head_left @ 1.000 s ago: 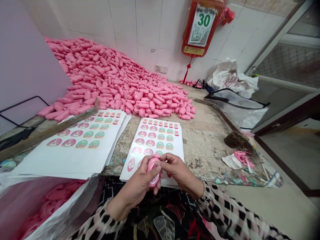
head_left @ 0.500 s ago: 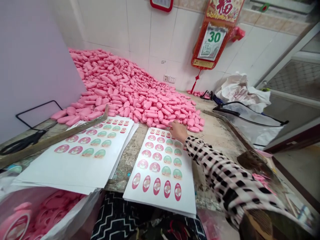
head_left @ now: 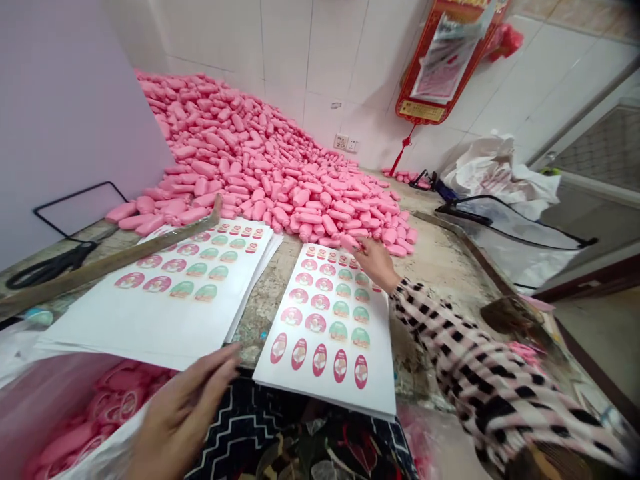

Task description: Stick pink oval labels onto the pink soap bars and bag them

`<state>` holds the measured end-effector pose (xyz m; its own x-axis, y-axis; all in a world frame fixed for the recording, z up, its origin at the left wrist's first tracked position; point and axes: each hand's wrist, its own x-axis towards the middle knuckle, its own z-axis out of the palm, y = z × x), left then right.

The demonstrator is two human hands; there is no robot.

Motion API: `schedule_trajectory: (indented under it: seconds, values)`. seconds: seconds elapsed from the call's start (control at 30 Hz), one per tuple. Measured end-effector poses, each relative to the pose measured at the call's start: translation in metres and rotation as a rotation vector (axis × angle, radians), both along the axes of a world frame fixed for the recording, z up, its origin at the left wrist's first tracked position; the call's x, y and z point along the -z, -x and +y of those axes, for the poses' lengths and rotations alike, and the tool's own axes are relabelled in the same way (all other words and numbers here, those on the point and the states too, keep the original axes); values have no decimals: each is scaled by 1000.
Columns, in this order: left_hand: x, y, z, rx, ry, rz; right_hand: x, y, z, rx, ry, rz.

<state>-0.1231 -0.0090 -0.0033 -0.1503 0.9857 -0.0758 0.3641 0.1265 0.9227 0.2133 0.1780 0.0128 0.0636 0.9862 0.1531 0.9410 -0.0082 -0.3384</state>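
Note:
My right hand (head_left: 377,263), in a checked sleeve, is at the front edge of a large heap of small pink bottles (head_left: 240,147). Its thumb and fingers close around one pink bottle (head_left: 350,242) at the top of a sticker sheet (head_left: 310,370). The sheet bears rows of pink and green arched stickers and red ovals. Near the lower left, my left hand (head_left: 185,413) has its fingers stretched out, slightly blurred, with nothing visible in them. It hovers between a second stack of sticker sheets (head_left: 125,327) and a bag of pink bottles (head_left: 65,373).
A wooden strip (head_left: 115,267) lies across the left stack, beside black-handled scissors (head_left: 53,263). Right of the heap are a wooden ledge (head_left: 465,250) and a clear zip bag (head_left: 520,247). A red calendar (head_left: 425,110) hangs on the tiled wall behind.
My left hand has come into view at the lower left. A labelled bottle seen upright over the bag no longer stands there. My right hand has drawn slightly right with a bottle.

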Motion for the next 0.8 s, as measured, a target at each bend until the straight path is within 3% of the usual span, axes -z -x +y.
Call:
schedule_trajectory:
  seconds: [0.07,0.13,0.2,0.3,0.4,0.5,0.6,0.73,0.8]
  values:
    - [-6,-41,13,165,141,-176,2,8,-41,-33,33,494]
    - [-8,-82,24,226,249,-452,5,24,-90,-56,168,977]
    - [-8,-114,28,272,342,-745,6,44,-140,-7,307,1233]
    - [-4,-138,23,339,420,-1019,5,62,-197,-50,351,1329]
    - [-3,-138,16,341,456,-1050,6,50,-226,-145,311,1101]
    - [-7,-130,14,356,437,-882,15,15,-234,-71,189,695]
    - [-12,-127,12,511,341,-479,27,-10,-233,36,74,383]
    - [-11,-134,5,802,-10,223,36,-11,-231,29,47,166]
    - [-8,-137,0,904,-164,468,37,-5,-230,14,45,100]
